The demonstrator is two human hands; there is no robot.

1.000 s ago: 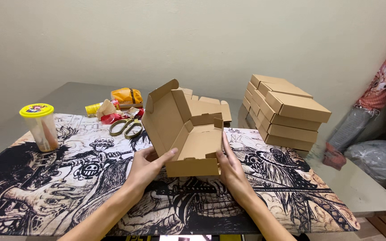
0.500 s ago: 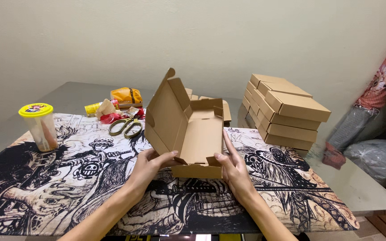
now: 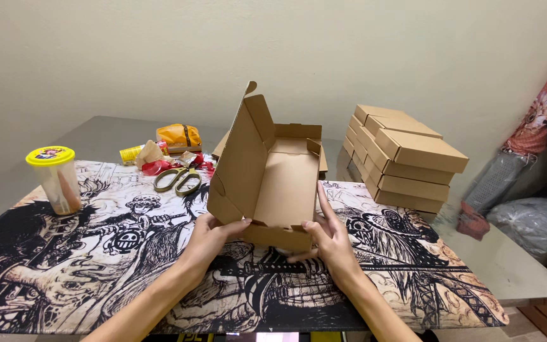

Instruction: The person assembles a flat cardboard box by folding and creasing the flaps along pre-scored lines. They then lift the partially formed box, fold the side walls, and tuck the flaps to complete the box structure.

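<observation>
Head view: half-folded cardboard mailer box point(image 3: 286, 183) sits on the printed black-and-white mat point(image 3: 83, 253) at table point(image 3: 527, 272) centre, near end toward the person. Lid panel stands up on the box's left side, tilted slightly outward; tray open, side flaps partly up.

Left hand point(image 3: 213, 237): grip closed on the box's near-left corner, thumb on the lid panel's lower edge, fingers underneath. Right hand point(image 3: 330, 237): fingers flat along the right wall, thumb at the front wall, so it presses and holds the box rather than pinching it.

Around it:
- stack of finished cardboard boxes point(image 3: 406, 158) well to the right, on bare table past the mat edge, stepped like stairs
- green-handled scissors point(image 3: 178, 179) on the mat left of the box, apart from it
- clear plastic cup with yellow lid point(image 3: 55, 180) at far left on the mat
- orange pouch point(image 3: 178, 135) and small red and yellow bits behind the scissors
- flat cardboard blanks behind the box, mostly hidden
</observation>
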